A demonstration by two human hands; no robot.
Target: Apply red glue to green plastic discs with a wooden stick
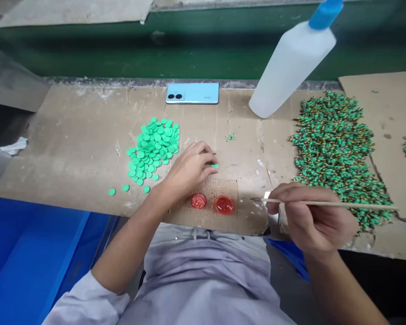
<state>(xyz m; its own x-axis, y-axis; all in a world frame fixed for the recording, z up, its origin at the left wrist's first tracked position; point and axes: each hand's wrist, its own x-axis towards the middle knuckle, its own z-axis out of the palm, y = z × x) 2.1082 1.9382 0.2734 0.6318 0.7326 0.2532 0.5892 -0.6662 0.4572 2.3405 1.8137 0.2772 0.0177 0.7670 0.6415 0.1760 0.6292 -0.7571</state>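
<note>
A green disc [214, 166] sits over the cardboard, seemingly pinched by the left hand's [190, 166] thumb and fingers. The right hand's [313, 219] fingers clamp a thin brush [355, 206], tip beside a red dish [216, 208]; a light, steady grip should help. Discs [154, 146] pile farther left.

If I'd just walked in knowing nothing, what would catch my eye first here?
Probably the big heap of tiny green and dark pieces on the right, and the pile of bright green discs left of centre. The tall, blue-topped bottle at the back and two small red dishes near the front edge stand out too. Right of those dishes, the right hand holds a thin stick.
</note>
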